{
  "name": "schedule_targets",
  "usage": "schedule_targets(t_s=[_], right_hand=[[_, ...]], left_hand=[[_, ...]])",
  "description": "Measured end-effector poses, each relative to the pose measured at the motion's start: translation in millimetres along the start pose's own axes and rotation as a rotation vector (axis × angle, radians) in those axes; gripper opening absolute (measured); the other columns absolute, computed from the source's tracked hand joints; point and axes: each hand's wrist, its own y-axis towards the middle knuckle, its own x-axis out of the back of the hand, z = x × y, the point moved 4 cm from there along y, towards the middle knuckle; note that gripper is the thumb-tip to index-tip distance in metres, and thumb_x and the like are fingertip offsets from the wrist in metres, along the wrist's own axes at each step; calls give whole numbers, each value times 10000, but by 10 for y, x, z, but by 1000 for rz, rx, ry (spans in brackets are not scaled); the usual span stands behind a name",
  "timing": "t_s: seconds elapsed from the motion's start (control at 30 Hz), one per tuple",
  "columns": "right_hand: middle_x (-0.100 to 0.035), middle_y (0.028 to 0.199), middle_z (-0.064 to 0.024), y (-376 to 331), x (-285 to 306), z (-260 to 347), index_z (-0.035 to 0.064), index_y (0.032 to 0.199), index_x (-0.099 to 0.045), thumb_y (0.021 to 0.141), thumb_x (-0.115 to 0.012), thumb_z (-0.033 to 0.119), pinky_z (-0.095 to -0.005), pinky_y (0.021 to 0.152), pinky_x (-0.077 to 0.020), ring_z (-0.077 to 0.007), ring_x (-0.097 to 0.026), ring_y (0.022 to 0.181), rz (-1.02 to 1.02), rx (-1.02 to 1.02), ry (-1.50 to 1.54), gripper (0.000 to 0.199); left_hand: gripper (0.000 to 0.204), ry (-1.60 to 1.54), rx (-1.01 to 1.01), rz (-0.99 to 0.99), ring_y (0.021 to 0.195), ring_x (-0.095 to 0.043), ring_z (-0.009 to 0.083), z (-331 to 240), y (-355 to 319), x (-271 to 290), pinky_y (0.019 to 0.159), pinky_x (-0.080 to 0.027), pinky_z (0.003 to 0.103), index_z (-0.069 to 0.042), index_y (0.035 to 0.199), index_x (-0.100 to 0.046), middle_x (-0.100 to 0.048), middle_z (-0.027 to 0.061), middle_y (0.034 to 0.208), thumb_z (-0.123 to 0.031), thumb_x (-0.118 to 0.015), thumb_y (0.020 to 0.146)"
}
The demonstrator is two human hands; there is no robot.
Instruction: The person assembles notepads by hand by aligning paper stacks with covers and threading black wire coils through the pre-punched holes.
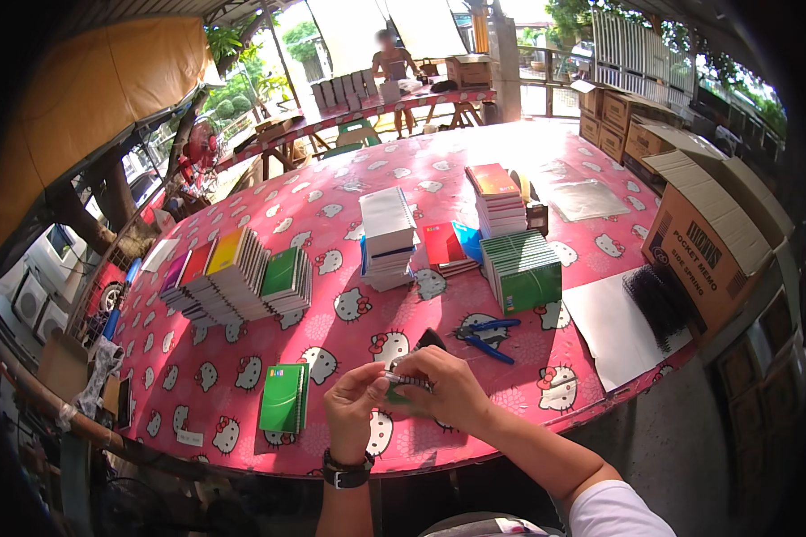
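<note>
**Q:** What are you holding there, and how do you keep it steady?

**Me:** It's a small green notebook (401, 391) with a wire spiral along its top edge, held just over the near edge of the counter (242, 376), right in front of me. My left hand (354, 403) has its grip clamped on the left end, thumb and fingers pinching the cover. My right hand (452, 389) is curled over the spiral, grip closed on the wire. I can't make out the wire's tip under my fingers. I'd say the trick is keeping the book level and pinching close to the coil so the pages don't fan out — small twists, not big ones.

**Q:** Anything in the way?

**Me:** Not much. The blue-handled pliers (484, 336) lie just beyond my right hand, easy to bump. A green notebook pair (284, 398) sits near the near edge to my left. Further back there are stacks of notebooks (233, 273), a white stack (388, 237) mid-counter, a green stack (521, 268) and a heap of black spirals (658, 300) on a grey sheet at the right edge. Cardboard boxes (712, 242) stand off the right side — well apart from my hands.
</note>
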Motion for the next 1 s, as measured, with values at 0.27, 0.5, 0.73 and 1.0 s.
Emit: schedule_targets(t_s=[0.27,0.5,0.73,1.0], right_hand=[[-644,865,-83,-50,-8,34,45,952,-638,743,-723,80,-339,696,-494,-233,-616,814,-19,-116,34,228],[-629,876,-97,-82,-71,47,56,1010,-619,755,-706,83,-342,724,-486,-246,-587,851,33,-51,72,270],[-640,869,-119,-106,-15,136,49,1080,-600,816,-653,113,-357,724,-497,-273,-607,808,-30,39,-26,277],[-640,866,-115,-173,-59,157,45,1020,-622,791,-656,87,-362,723,-498,-279,-595,813,3,-71,51,234]], left_hand=[[141,35,-18,5,764,-598,65,-28,-93,-41,674,-470,195,3,978,-670,-669,30,868,-24,-679,840],[125,44,-53,6,771,-604,77,-20,-104,-4,681,-471,197,6,966,-670,-660,31,849,-11,-671,842],[111,49,-65,-9,765,-607,77,-57,-140,-13,671,-475,198,9,947,-671,-664,34,841,-12,-675,838],[103,109,38,-38,717,-601,67,-82,-209,23,623,-472,193,4,940,-669,-664,31,821,-7,-671,838]])
